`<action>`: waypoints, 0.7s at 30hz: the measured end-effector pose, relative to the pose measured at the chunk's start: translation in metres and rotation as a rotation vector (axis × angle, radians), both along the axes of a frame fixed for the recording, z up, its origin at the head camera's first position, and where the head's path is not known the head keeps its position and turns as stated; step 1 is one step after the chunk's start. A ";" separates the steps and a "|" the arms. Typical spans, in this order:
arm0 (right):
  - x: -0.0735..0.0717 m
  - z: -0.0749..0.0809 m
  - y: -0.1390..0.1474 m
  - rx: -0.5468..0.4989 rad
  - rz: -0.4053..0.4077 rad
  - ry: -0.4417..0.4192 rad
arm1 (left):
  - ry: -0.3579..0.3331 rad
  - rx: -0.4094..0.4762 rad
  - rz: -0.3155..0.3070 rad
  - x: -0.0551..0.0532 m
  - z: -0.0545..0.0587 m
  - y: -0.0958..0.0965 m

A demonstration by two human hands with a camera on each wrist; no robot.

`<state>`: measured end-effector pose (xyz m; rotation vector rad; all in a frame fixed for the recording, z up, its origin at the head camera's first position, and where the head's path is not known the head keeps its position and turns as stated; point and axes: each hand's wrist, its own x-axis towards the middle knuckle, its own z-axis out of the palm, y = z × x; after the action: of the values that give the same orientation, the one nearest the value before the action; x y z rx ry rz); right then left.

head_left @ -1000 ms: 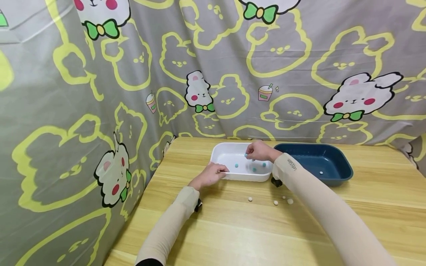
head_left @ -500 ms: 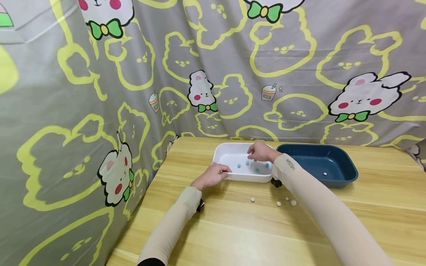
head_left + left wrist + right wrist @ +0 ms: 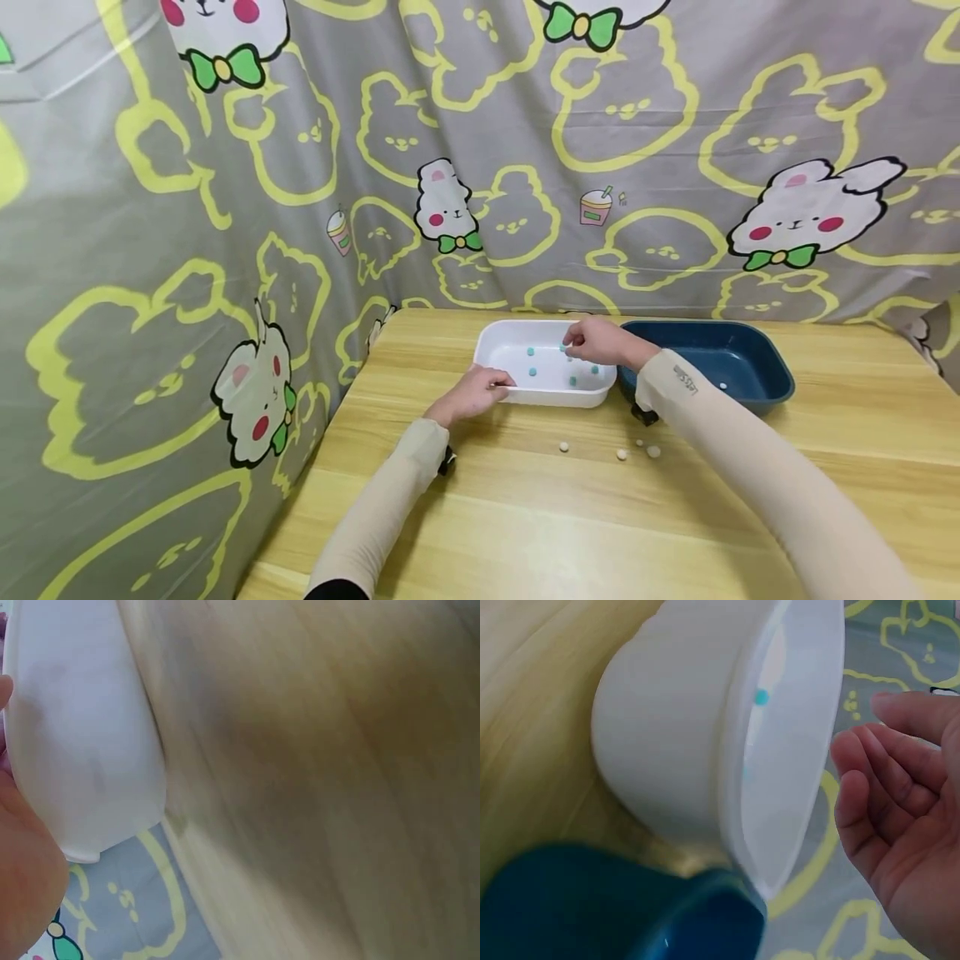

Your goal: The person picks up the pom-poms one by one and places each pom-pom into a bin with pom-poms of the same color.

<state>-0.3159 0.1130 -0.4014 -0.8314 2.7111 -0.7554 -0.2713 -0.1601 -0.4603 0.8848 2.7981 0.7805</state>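
Left hand (image 3: 471,395) grips the near-left rim of the white tray (image 3: 553,399); right hand (image 3: 602,342) hangs over the tray's right half, fingers loosely curled, nothing visible in its grasp. Teal balls (image 3: 532,372) lie scattered inside the tray, one just by the right fingertips; they look light, probably soft and apt to roll, so a gentle thumb-and-finger pinch round the middle suits. Tray looks like stiff, slick plastic, likely slides if bumped, best held by the rim
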 end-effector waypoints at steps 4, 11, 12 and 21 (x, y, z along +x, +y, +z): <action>0.016 0.009 0.018 0.016 0.015 0.045 | -0.026 0.012 -0.001 -0.001 0.000 0.001; 0.042 0.016 0.052 0.012 0.001 0.111 | -0.045 0.007 0.000 -0.001 0.003 0.001; 0.045 0.017 0.057 0.006 -0.009 0.110 | -0.043 0.003 -0.001 -0.001 0.003 0.001; 0.074 0.012 0.114 -0.027 -0.094 0.109 | -0.013 0.007 -0.011 0.002 0.012 0.011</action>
<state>-0.2419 0.2271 -0.3895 -0.7771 2.8606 -0.7898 -0.2695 -0.1496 -0.4483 0.8923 2.7789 0.7921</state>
